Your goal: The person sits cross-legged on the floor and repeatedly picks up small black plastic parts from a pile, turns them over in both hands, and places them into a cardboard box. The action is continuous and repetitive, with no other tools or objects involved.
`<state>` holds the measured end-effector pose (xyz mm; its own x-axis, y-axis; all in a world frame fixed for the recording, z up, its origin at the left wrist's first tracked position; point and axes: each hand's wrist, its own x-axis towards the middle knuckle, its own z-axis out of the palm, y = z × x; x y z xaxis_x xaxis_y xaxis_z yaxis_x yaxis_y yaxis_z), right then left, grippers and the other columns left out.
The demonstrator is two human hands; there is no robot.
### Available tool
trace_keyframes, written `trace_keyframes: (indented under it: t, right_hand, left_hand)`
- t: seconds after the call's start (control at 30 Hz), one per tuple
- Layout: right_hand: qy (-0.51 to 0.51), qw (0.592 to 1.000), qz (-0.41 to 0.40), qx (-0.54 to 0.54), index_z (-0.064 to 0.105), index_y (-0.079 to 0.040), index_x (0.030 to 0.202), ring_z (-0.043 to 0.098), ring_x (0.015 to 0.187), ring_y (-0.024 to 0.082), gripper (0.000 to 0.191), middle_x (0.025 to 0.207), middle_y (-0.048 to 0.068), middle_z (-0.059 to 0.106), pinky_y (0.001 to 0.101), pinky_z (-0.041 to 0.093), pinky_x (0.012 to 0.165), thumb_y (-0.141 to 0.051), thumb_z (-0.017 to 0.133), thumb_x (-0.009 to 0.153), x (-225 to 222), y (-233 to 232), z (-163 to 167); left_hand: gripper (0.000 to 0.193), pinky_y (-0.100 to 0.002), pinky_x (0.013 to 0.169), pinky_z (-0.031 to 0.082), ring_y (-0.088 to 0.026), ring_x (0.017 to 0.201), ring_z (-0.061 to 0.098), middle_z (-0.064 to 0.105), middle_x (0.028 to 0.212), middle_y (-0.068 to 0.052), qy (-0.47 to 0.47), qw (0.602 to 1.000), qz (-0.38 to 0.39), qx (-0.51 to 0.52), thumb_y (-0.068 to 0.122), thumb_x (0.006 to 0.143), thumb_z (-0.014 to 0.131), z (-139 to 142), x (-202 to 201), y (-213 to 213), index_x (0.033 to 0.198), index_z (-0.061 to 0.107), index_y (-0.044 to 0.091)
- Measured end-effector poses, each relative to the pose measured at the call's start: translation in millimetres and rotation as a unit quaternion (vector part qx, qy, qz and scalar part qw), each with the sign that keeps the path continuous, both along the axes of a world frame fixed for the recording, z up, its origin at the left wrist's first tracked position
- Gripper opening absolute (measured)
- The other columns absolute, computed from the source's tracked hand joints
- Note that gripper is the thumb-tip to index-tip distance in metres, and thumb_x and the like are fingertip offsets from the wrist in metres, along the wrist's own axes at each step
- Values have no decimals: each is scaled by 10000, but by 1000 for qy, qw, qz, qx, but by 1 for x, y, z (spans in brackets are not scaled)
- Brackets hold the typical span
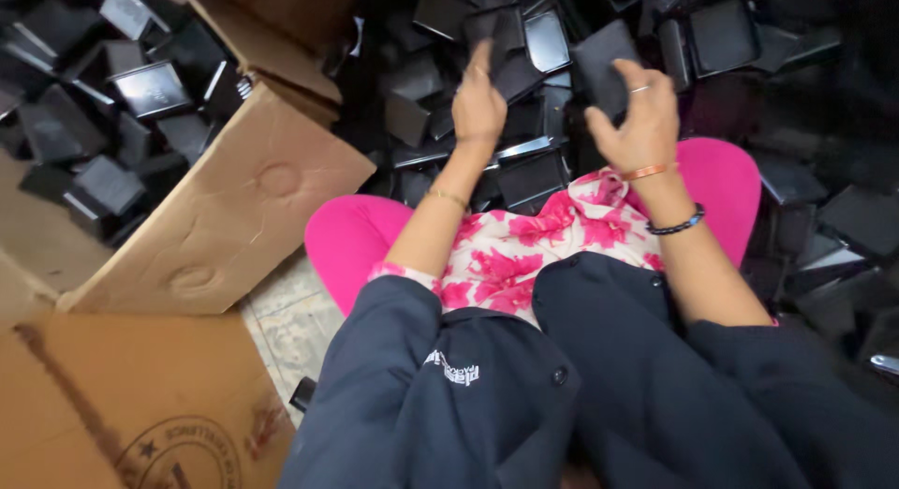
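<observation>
My left hand (478,103) is raised over the heap of black square boxes (524,161) in front of my knees; its fingers are blurred and seem to pinch a thin dark piece, though I cannot make it out. In my right hand (635,114) I grip one flat black box (604,66) by its lower edge, tilted up above the pile. Both forearms reach out from dark blue sleeves, with bracelets on the wrists. My legs in pink trousers are folded under a pink flowered cloth (534,250).
An open cardboard carton (225,208) at the left holds several black boxes (122,105), its flap leaning toward my left knee. A second cardboard flap (122,405) lies at the lower left. More black boxes (824,208) are piled at the right. A strip of tiled floor (290,320) shows.
</observation>
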<state>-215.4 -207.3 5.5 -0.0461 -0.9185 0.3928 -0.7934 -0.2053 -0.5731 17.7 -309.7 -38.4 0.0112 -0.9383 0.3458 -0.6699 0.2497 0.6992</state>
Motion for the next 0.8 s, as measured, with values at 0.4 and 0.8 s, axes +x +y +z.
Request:
trace_keyframes:
  t: [0.4, 0.8]
  right_hand:
    - [-135, 988, 63, -28, 553, -89, 1409, 579, 1256, 371, 563, 1350, 203, 550, 431, 486, 1090, -196, 849, 943, 85, 39, 18]
    - [-100, 979, 166, -68, 560, -92, 1378, 569, 1214, 290, 586, 1312, 182, 540, 373, 507, 1018, -161, 859, 880, 134, 99, 27]
  left_hand:
    - [671, -395, 1228, 402, -317, 1439, 574, 607, 1510, -183, 207, 976, 61, -17, -169, 873, 507, -8, 84, 84, 1502, 532, 63]
    - [643, -412, 1033, 516, -244, 1200, 594, 581, 1345, -112, 697, 670, -71, 246, 550, 1106, 366, 78, 62, 150, 1573, 360, 108]
